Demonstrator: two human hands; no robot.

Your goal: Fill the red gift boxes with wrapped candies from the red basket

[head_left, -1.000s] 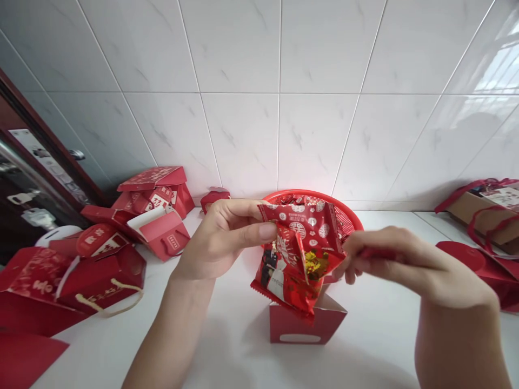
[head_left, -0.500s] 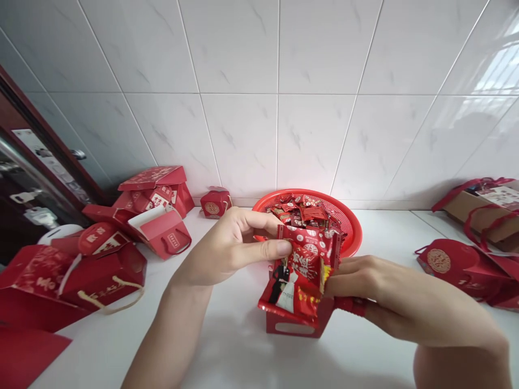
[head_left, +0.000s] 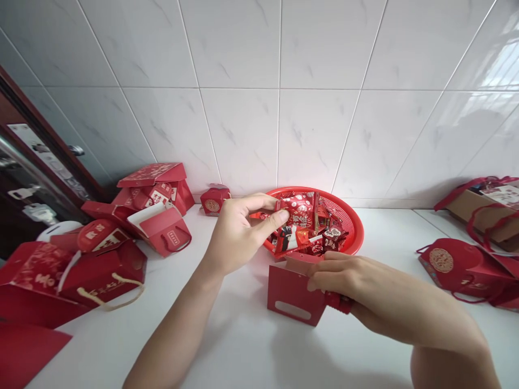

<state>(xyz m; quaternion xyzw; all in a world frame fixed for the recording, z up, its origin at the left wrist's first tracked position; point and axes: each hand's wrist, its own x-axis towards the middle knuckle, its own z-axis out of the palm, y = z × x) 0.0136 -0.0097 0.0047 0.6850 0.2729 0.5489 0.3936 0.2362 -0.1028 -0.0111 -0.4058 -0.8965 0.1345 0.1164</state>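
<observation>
Between the thumb and fingers of my left hand (head_left: 237, 232) are red snack packets (head_left: 298, 213), held over the near side of a red plastic basket (head_left: 357, 232). The basket holds many small wrapped candies (head_left: 332, 232). In front of it stands a small red gift box (head_left: 288, 294), upright with its top open. My right hand (head_left: 360, 283) is closed at the box's right upper edge, its fingertips touching the rim. A red wrapped packet (head_left: 338, 302) sticks out beneath its fingers. The inside of the box is mostly hidden.
Red gift boxes (head_left: 103, 275) crowd the left side, one with its lid open (head_left: 162, 229). A tiny red box (head_left: 214, 200) stands by the tiled wall (head_left: 243, 135). More red boxes (head_left: 466, 270) and a brown ribboned box (head_left: 474, 208) lie at right.
My left hand has moved up and away with the snack packets, from above the box to over the basket. My right hand has come off those packets and is at the box rim.
</observation>
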